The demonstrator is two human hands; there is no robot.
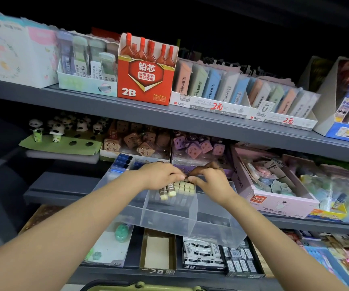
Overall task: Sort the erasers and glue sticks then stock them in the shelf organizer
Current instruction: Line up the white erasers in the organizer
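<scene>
**Counts on the stationery shelves**

Two hands work at mid-frame: the left hand (159, 175) and the right hand (209, 177). Between them sits a block of cream erasers (185, 185), too tightly packed to count exactly, plus two sleeved erasers (167, 192) hanging below the left hand. One clear plastic organizer (169, 215) lies beneath. In the upper centre, one red 2B lead box (146, 80) shows five red bottle-shaped tops. On the shelf above, right of it, stand two white trays of pastel lead cases (243, 95). At bottom centre sits one empty 2B carton (158, 253).
</scene>
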